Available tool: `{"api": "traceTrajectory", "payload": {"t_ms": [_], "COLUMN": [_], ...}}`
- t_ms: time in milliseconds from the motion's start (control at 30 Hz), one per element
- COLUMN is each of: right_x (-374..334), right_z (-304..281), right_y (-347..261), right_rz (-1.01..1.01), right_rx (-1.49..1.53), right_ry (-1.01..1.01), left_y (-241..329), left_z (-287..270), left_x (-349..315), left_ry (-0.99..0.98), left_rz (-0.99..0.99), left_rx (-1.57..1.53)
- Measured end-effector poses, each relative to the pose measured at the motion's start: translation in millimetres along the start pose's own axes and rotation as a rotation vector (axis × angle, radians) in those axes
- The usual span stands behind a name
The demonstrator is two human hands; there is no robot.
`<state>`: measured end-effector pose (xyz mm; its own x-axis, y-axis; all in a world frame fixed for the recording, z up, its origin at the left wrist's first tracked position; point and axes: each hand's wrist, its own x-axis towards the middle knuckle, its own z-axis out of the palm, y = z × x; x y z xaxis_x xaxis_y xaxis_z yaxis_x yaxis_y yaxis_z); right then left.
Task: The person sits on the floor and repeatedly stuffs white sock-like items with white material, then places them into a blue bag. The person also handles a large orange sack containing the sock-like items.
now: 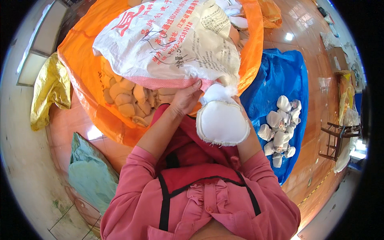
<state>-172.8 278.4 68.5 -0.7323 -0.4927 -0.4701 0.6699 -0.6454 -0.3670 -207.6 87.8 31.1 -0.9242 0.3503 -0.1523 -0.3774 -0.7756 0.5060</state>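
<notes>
My left hand [187, 98] is closed on the pink-edged hem of a white woven sack [172, 44] with red and black print. Just right of it, a rounded white padded piece [222, 123] with a frayed rim lies over my right hand [237, 100]. That hand appears to grip it from behind, though most of its fingers are hidden. A second white padded piece [217, 93] shows above the first, with fluffy filling beside it. Beneath the sack, a large orange bag [94, 108] lies spread open around many tan rounded pieces [124, 96].
On the right, a blue sheet [256, 90] bears several white bundled pieces [280, 138]. A yellow sack [51, 88] and a green sack [90, 172] lie at left. A dark wooden stool [336, 138] and a cardboard box [339, 60] stand at far right.
</notes>
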Motion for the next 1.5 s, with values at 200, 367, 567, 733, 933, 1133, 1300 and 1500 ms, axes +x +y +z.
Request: {"api": "traceTrajectory", "payload": {"t_ms": [200,367,567,733,933,1133,1300,1500], "right_x": [-3.3,6.5,-11.3,-19.6,5.2,36.9,74.2,76.2], "right_z": [-28.9,-70.3,-51.9,-59.2,-58.3,-33.8,-30.2,-82.9], "right_y": [2.3,-13.4,-28.2,-41.3,-49.3,-69.5,-61.2,-69.1], "right_rz": [-0.154,-0.260,-0.238,-0.290,-0.591,-0.660,-0.297,-0.049], "right_rx": [0.266,0.287,0.215,0.098,-0.185,-0.243,-0.241,-0.296], "right_ry": [0.082,-0.207,0.047,0.059,0.179,0.060,0.158,0.246], "left_y": [-10.9,17.9,137.9,217.4,282.5,351.0,273.2,152.6], "left_z": [-13.2,-3.6,-101.7,-92.1,-81.9,-62.2,-172.6,-212.4], "left_x": [4.2,-33.2,-66.2,-30.1,52.1,23.8,-39.8,-71.6], "left_ry": [-0.030,0.216,0.995,0.749,0.631,0.387,0.899,1.335], "left_rz": [0.037,0.162,0.393,0.138,0.422,0.865,0.593,0.200], "left_rx": [0.240,0.738,0.064,0.184,0.252,0.265,0.130,-0.295]}}
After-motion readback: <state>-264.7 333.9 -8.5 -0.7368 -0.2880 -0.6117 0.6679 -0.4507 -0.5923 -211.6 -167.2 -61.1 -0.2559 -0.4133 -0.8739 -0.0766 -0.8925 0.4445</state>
